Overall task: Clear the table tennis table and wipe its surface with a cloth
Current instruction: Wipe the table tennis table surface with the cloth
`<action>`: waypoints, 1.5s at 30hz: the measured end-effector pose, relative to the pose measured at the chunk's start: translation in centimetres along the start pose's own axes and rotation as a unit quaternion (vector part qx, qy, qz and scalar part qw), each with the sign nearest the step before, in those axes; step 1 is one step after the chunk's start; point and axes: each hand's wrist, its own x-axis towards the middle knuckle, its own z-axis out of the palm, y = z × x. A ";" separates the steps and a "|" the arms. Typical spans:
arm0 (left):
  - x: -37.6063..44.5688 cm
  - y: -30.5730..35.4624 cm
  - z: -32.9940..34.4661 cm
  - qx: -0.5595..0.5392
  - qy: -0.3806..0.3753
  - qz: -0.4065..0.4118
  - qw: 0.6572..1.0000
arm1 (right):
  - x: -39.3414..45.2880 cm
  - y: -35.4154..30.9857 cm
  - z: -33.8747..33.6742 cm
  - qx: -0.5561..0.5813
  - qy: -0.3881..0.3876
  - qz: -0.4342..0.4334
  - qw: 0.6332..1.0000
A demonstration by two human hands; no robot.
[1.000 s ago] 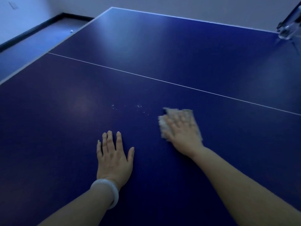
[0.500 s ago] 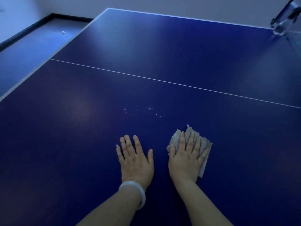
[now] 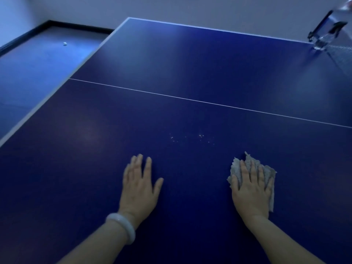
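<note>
The table tennis table point(image 3: 190, 63) filled most of the view, its top a smooth, matte dark blue sheet edged with a pale border and crossed by a thin white line point(image 3: 209, 102) running from the left edge toward the right. The right hand point(image 3: 251, 191) lay flat on the near right part of the top with its fingers straight and slightly spread, pressing down a cloth point(image 3: 249, 166). That cloth was pale grey, rumpled and coarse-looking, with ragged corners poking out beyond the fingertips and along the right side of the palm. The left hand point(image 3: 140, 185) rested flat on the bare blue surface well apart to the left of it, palm down, fingers straight, thumb angled out, holding nothing. A smooth, pale, rounded bangle point(image 3: 122, 227) circled the left wrist. Just beyond the two hands, a scatter of tiny pale specks point(image 3: 190, 139) dotted the surface. At the far right corner a metal net clamp point(image 3: 323, 33) gripped the table's edge, with a strip of mesh net point(image 3: 341, 56) beside it. On the floor point(image 3: 38, 63) to the far left lay a small white ball point(image 3: 65, 43). No writing or brand marks could be read anywhere.
</note>
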 end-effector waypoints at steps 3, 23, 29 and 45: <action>1.9 -3.1 -0.2 0.026 -0.027 -0.056 0.998 | 0.0 0.0 0.2 -0.004 0.000 0.006 1.000; 2.5 -3.5 1.0 0.020 -0.004 -0.061 0.998 | 9.0 -6.3 -0.4 0.132 0.029 0.069 0.988; 2.3 -3.7 1.2 0.036 -0.011 -0.062 0.997 | 11.4 -15.7 -0.6 0.084 -0.095 -0.099 0.987; 2.3 -3.9 1.2 0.036 -0.007 -0.063 0.997 | 12.4 -20.3 0.3 0.054 -0.111 -0.117 0.985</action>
